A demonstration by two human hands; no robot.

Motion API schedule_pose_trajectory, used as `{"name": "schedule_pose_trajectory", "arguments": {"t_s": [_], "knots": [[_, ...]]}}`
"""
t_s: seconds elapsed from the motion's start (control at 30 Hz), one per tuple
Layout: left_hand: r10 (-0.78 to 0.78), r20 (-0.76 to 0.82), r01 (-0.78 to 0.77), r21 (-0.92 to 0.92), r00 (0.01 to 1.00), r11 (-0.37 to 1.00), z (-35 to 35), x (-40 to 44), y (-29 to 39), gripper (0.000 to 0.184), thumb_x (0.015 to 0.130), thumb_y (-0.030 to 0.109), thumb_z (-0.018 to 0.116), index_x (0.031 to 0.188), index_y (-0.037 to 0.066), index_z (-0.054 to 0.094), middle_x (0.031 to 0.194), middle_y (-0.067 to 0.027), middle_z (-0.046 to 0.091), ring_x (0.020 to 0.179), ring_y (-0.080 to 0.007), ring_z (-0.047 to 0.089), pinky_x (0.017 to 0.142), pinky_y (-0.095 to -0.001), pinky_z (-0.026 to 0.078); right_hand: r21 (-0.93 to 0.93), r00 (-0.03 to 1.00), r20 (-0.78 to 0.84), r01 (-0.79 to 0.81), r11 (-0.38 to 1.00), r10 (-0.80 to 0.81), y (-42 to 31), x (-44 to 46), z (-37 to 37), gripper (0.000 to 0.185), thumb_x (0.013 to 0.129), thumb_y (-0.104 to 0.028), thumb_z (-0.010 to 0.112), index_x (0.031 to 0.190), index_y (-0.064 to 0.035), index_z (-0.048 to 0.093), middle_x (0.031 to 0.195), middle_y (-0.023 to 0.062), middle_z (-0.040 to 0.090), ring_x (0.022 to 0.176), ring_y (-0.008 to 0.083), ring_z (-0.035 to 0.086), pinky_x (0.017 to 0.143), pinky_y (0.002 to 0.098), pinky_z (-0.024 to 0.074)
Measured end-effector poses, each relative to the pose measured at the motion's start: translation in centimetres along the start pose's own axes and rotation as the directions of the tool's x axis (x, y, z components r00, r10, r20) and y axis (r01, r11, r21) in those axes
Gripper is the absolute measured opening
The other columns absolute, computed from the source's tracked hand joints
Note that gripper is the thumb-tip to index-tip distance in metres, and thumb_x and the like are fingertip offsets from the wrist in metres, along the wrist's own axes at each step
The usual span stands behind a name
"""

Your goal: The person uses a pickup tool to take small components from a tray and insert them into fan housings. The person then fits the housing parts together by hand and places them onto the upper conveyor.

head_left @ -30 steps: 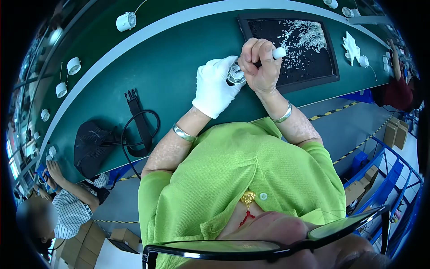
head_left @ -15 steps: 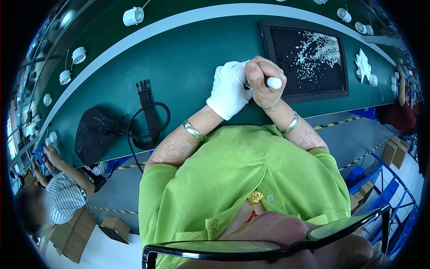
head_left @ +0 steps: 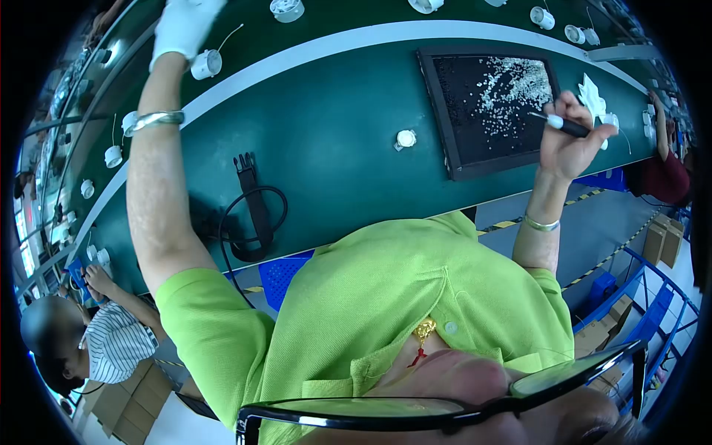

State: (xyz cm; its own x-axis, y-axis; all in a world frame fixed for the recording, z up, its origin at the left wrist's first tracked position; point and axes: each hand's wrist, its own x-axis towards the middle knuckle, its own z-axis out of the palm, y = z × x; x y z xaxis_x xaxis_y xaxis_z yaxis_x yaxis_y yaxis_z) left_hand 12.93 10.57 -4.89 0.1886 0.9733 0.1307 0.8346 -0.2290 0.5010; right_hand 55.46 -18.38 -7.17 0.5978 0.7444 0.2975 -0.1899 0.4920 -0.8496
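My right hand [head_left: 567, 148] is closed on a screwdriver [head_left: 569, 127] with a black handle and a white collar. Its thin shaft points left over the right side of the black tray [head_left: 451, 152], where many small pale pieces lie. My left hand [head_left: 185, 30], in a white glove, reaches to the top left edge of the view; its fingers are partly cut off, so what it holds is unclear. Just below it is a white cylindrical fixture [head_left: 206, 65] with a wire. A small white round part [head_left: 406, 139] lies on the green table [head_left: 334, 156], left of the tray.
A black strap [head_left: 256, 208] with a buckle and a looped cable lie at left. White fixtures [head_left: 542, 18] stand beyond the pale strip. A white cloth item [head_left: 591, 96] lies right of the tray. Co-workers sit at far left [head_left: 122, 341] and far right [head_left: 670, 178].
My hands have moved apart: the left went far up and left, the right moved right with the screwdriver. The small white round part now shows on the table.
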Motion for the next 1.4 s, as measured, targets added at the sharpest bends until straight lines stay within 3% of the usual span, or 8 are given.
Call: {"name": "schedule_pose_trajectory", "arguments": {"t_s": [0.13, 0.2, 0.4, 0.47, 0.53, 0.93, 1.27, 1.4], "knots": [[-0.314, 0.066, 0.308, 0.083, 0.947, 0.948, 1.7, 6.1, -17.5, 0.059, 0.084, 0.038, 0.060, 0.123, -0.006, 0.055, 0.118, -0.0137, 0.064, 0.109, -0.0280, 0.061, 0.096, -0.0324, 0.045, 0.071, 0.984, 0.027, -0.179, 0.981, 0.178, -1.5, -1.1, -7.4, 0.077, 0.091, -0.067, 0.030, 0.078, -0.0014, 0.067, 0.092, 0.0177, 0.062, 0.063, 0.0182, 0.047, 0.054, 0.0255, 0.0410], [-0.316, 0.268, 0.214, 0.350, 0.910, 0.912, 1.0, 5.6, -18.7, 0.057, 0.084, 0.036, 0.062, 0.119, -0.008, 0.056, 0.115, -0.0158, 0.065, 0.109, -0.0285, 0.061, 0.094, -0.0317, 0.046, 0.050, 0.989, -0.090, -0.111, 0.992, 0.116, -1.6, -1.5, -8.0, 0.076, 0.092, -0.066, 0.031, 0.078, -0.0015, 0.067, 0.091, 0.0180, 0.063, 0.059, 0.0174, 0.046, 0.050, 0.0228, 0.0380], [-0.207, -0.485, 0.468, 0.513, 0.850, 0.719, 3.2, 4.8, -16.0, 0.081, 0.085, 0.066, 0.047, 0.136, 0.004, 0.046, 0.130, -0.0192, 0.053, 0.127, -0.0372, 0.044, 0.107, -0.0501, 0.032, -0.019, 0.943, -0.322, 0.083, 0.996, -0.085, -2.7, -0.9, -9.6, 0.061, 0.095, -0.054, 0.044, 0.082, 0.0008, 0.067, 0.088, 0.0166, 0.062, 0.054, 0.0118, 0.043, 0.047, 0.0210, 0.0348], [-0.154, -0.354, 0.216, 0.143, 0.923, 0.966, 3.7, 3.5, -8.2, 0.077, 0.085, 0.064, 0.052, 0.134, 0.004, 0.050, 0.135, -0.0179, 0.050, 0.125, -0.0356, 0.047, 0.104, -0.0456, 0.037, -0.166, 0.916, -0.371, 0.097, 0.981, -0.153, -1.9, -0.3, -9.2, 0.051, 0.097, -0.044, 0.049, 0.084, 0.0027, 0.066, 0.087, 0.0160, 0.063, 0.054, 0.0089, 0.041, 0.048, 0.0215, 0.0350], [-0.143, -0.253, 0.067, -0.285, 0.957, 0.956, 7.0, 0.9, -1.3, 0.082, 0.080, 0.060, 0.063, 0.134, -0.001, 0.049, 0.137, -0.0183, 0.050, 0.123, -0.0326, 0.050, 0.102, -0.0404, 0.041, -0.283, 0.896, -0.396, 0.090, 0.955, -0.202, -0.6, 0.1, -8.6, 0.046, 0.098, -0.039, 0.051, 0.084, 0.0029, 0.064, 0.086, 0.0155, 0.063, 0.053, 0.0086, 0.041, 0.047, 0.0217, 0.0354], [-0.379, -0.223, 0.391, 0.011, 0.898, 0.920, 16.8, 1.4, -2.2, 0.078, 0.072, 0.048, 0.076, 0.128, 0.000, 0.052, 0.124, -0.0150, 0.060, 0.110, -0.0273, 0.060, 0.096, -0.0401, 0.046, -0.549, 0.943, -0.323, -0.113, 0.828, -0.085, 3.4, 1.1, -9.7, 0.032, 0.087, -0.027, 0.069, 0.075, 0.0013, 0.064, 0.063, 0.0041, 0.058, 0.047, 0.0087, 0.045, 0.045, 0.0203, 0.0374], [-0.168, -0.043, 0.132, -0.445, 0.985, 0.886, 15.0, -11.4, 9.9, 0.062, 0.078, 0.026, 0.075, 0.131, 0.002, 0.050, 0.117, -0.0182, 0.061, 0.105, -0.0269, 0.061, 0.092, -0.0355, 0.048, -0.616, 0.934, -0.343, -0.143, 0.774, -0.100, 3.6, 1.1, -9.6, 0.025, 0.087, -0.021, 0.071, 0.081, 0.0027, 0.066, 0.075, 0.0080, 0.064, 0.051, 0.0091, 0.048, 0.049, 0.0199, 0.0398], [-0.117, -0.043, 0.103, -0.253, 0.992, 0.962, 16.6, -15.2, 11.0, 0.064, 0.076, 0.025, 0.077, 0.130, 0.002, 0.052, 0.112, -0.0183, 0.063, 0.098, -0.0275, 0.062, 0.087, -0.0360, 0.050, -0.625, 0.937, -0.337, -0.152, 0.766, -0.090, 3.7, 1.2, -10.0, 0.024, 0.086, -0.020, 0.071, 0.083, 0.0026, 0.067, 0.075, 0.0078, 0.065, 0.052, 0.0093, 0.048, 0.050, 0.0199, 0.0402]]}}
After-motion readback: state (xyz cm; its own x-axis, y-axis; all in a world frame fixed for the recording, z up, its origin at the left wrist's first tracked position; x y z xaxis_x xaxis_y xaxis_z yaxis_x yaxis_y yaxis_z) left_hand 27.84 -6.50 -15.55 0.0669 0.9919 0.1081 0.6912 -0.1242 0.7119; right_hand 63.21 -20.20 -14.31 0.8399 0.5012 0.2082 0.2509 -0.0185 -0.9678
